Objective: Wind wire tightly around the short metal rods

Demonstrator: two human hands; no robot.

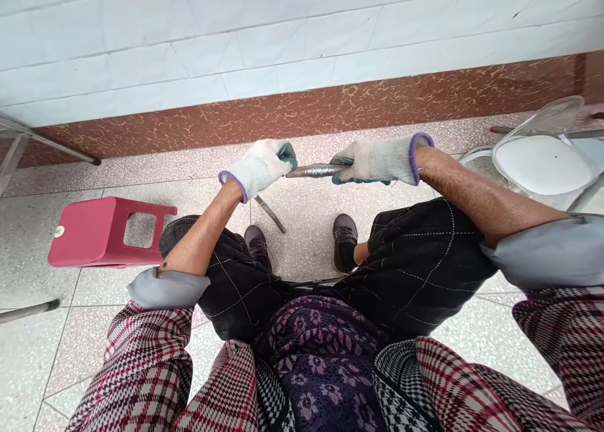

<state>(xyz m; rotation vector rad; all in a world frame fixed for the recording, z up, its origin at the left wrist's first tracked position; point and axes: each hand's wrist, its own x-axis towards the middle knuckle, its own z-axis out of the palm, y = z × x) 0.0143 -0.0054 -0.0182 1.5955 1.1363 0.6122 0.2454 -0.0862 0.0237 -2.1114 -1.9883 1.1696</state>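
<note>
I sit with both gloved hands held out over my knees. My left hand (261, 165) is closed on the left end of a short grey metal rod (315, 170) that lies level between the hands. A thin metal strip hangs down from under this hand toward the floor. My right hand (372, 161) is closed on the rod's right end. The gloves are white with green palms and purple cuffs.
A red plastic stool (101, 231) stands on the tiled floor at my left. A clear chair with a white seat (542, 161) is at my right. A tiled wall with a brown skirting (302, 111) runs ahead. Metal legs (28, 309) show at far left.
</note>
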